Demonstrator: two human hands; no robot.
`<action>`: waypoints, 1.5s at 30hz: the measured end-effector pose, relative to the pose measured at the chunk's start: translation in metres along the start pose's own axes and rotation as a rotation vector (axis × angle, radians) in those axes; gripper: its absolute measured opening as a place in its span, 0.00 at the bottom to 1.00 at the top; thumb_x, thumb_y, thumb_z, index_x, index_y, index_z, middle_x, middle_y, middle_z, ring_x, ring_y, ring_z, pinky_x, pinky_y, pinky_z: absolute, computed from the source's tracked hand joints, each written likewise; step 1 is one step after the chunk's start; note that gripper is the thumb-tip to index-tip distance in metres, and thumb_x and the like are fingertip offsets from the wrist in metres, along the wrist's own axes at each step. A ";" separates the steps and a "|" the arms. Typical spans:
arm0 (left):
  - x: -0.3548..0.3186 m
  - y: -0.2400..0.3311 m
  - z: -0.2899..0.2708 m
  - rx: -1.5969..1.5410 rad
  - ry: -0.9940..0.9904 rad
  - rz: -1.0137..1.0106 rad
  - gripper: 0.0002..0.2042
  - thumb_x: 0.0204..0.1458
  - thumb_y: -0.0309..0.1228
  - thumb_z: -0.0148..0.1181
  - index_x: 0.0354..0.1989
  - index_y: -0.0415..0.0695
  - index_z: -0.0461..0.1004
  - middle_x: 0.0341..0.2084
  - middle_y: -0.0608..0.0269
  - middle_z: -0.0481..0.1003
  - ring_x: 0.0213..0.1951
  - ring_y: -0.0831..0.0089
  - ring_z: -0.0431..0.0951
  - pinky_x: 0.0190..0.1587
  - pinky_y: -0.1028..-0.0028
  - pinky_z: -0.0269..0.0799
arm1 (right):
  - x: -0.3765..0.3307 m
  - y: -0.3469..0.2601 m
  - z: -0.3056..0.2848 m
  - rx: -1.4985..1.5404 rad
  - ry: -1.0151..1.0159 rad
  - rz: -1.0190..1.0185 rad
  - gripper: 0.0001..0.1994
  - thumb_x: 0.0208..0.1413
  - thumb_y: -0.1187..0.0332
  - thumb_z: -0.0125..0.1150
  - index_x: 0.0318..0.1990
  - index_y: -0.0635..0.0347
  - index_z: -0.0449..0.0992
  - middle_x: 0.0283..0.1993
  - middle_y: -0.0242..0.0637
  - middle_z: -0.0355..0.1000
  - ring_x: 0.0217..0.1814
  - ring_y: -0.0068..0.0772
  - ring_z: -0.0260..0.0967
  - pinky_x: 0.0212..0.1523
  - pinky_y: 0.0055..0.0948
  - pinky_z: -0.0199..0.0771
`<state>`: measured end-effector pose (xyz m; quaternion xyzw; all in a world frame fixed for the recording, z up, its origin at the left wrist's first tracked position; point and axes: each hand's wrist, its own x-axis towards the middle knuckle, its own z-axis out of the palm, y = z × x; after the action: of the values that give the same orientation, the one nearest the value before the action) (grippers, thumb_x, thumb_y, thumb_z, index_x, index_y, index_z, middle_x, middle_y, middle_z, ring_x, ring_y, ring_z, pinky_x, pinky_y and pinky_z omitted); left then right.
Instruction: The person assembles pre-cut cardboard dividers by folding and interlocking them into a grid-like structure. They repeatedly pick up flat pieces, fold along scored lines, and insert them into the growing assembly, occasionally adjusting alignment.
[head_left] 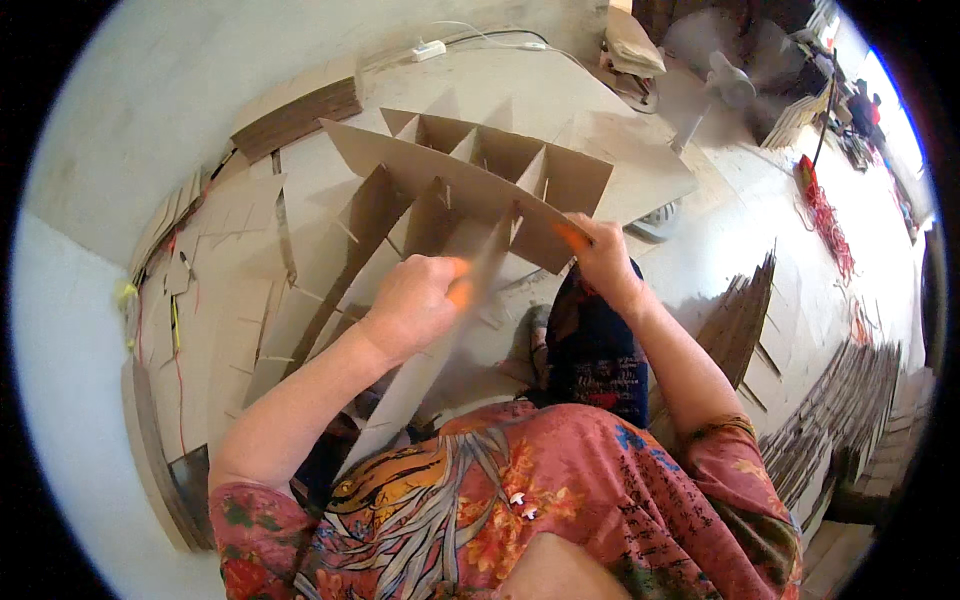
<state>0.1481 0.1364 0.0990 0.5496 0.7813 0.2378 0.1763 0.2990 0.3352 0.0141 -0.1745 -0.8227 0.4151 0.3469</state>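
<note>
In front of me stands a cardboard divider grid (500, 150) of slotted strips crossing one another. My right hand (606, 262) is closed on the near right end of a long cardboard strip (440, 172) that runs through the grid. My left hand (418, 300) pinches another cardboard strip (485, 262), blurred by motion, close to the slots of the long one. Orange covers sit on some fingertips of both hands. Whether the left strip is seated in a slot, I cannot tell. More slotted strips (340, 290) extend toward my lap below the left forearm.
Flat slotted cardboard sheets (225, 290) lie at left, with a cardboard stack (300, 108) behind. Stacked strips (835, 410) lie at right. A fan (728, 82) stands far right, near tangled red cord (828, 225). A white power strip (428, 50) lies by the wall.
</note>
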 end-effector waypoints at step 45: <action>0.040 -0.164 -0.063 -0.162 0.277 -0.095 0.17 0.50 0.28 0.54 0.50 0.39 0.69 0.29 0.64 0.75 0.27 0.79 0.71 0.27 0.76 0.69 | 0.052 -0.075 -0.015 -0.517 -0.444 -0.310 0.27 0.45 0.79 0.50 0.58 0.53 0.64 0.29 0.49 0.72 0.29 0.51 0.70 0.31 0.43 0.69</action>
<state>-0.0264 0.1166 0.0571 0.4578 0.8016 0.3649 0.1217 0.2736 0.3288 0.1021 -0.0351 -0.9722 0.1640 0.1634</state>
